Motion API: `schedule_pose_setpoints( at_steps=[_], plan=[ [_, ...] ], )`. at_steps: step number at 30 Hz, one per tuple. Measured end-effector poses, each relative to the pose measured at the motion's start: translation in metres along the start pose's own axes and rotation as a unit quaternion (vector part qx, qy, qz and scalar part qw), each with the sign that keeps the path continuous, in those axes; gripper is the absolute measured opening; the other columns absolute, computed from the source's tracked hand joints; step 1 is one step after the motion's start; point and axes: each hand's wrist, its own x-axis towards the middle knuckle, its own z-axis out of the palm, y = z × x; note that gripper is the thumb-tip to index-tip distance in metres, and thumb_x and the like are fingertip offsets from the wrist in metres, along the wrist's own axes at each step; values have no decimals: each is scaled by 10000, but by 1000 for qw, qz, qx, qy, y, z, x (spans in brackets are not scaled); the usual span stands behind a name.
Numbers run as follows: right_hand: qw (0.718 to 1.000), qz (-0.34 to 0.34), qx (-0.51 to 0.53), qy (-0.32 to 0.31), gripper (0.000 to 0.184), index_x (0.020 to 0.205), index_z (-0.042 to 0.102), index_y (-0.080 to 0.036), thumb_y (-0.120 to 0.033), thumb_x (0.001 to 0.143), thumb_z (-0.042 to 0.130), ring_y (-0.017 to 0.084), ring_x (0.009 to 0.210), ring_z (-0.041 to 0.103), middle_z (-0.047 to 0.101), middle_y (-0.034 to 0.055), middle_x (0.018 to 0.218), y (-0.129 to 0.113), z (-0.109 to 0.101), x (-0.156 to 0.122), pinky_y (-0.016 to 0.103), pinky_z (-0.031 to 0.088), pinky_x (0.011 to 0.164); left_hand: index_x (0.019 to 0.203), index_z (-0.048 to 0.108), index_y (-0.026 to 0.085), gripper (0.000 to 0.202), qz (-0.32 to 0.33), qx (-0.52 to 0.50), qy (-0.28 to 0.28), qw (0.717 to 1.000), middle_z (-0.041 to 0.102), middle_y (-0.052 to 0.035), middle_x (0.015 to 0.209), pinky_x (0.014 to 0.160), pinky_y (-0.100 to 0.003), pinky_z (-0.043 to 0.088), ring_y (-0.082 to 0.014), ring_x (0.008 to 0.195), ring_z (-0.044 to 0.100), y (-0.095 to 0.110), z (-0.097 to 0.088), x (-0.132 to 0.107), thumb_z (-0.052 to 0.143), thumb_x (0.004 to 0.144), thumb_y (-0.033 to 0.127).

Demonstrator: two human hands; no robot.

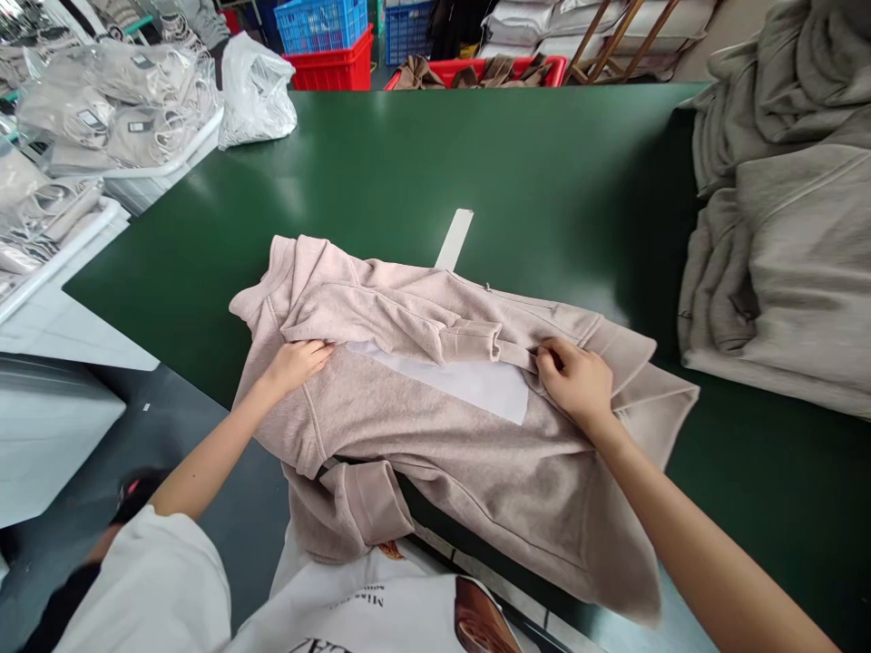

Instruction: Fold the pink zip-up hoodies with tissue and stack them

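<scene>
A pinkish-beige sweatshirt (435, 435) lies spread across the green table, its far side folded over toward me. Part of a flat white sheet (476, 385) shows between the folded layer and the layer below. Beyond the garment, a white strip (454, 240) sticks out; whether it joins the sheet is hidden. My left hand (298, 365) is closed on the folded edge near the collar end, fingertips partly under the cloth. With fingers curled, my right hand (578, 381) grips the fold near the hem. One cuffed sleeve (374, 508) hangs over the near table edge.
Stacked grey-beige garments (782, 272) stand on the green table (531, 172) at right. Left are white bins (170, 172) of plastic-bagged garments and a white plastic bag (255, 91). Behind the table are red crates (333, 68) and a blue crate (319, 27).
</scene>
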Motion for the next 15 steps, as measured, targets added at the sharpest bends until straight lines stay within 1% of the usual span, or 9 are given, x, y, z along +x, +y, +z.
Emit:
schedule_pose_setpoints(
  at_steps=[4, 6, 11, 13, 15],
  plan=[
    [1000, 4, -5, -2, 284, 840, 663, -199, -349, 876, 425, 299, 780, 636, 736, 137, 877, 0, -1, 0, 389, 422, 709, 938, 733, 215, 303, 47, 3, 11, 999, 745, -36, 878, 550, -281, 455, -168, 783, 666, -5, 3, 6, 438, 1005, 192],
    [1000, 7, -6, -4, 286, 849, 667, -202, -352, 880, 425, 298, 783, 634, 735, 135, 882, -1, -1, 0, 389, 427, 712, 891, 723, 211, 318, 55, 8, 15, 998, 740, -31, 848, 558, -274, 449, -163, 781, 657, -6, 4, 5, 430, 1010, 186],
    [1000, 6, 1, -2, 270, 853, 671, -201, -335, 879, 438, 297, 801, 636, 729, 135, 866, -1, -1, -1, 385, 432, 727, 897, 714, 200, 295, 37, 3, 8, 999, 740, -33, 882, 546, -272, 420, -156, 782, 650, -7, 8, 4, 441, 1008, 217],
    [1000, 3, 1, 2, 267, 847, 670, -200, -334, 877, 440, 293, 786, 633, 728, 133, 858, 0, 0, -1, 382, 430, 717, 904, 712, 186, 279, 43, 5, 22, 999, 735, -37, 874, 540, -275, 420, -152, 744, 643, -7, 7, 6, 450, 997, 210],
    [1000, 2, -1, 9, 266, 834, 665, -203, -339, 872, 440, 285, 753, 625, 729, 127, 844, 1, 1, 0, 377, 423, 698, 884, 706, 172, 257, 53, 12, 53, 997, 723, -35, 835, 516, -269, 410, -143, 700, 629, -5, 3, 7, 467, 978, 183]
  ],
)
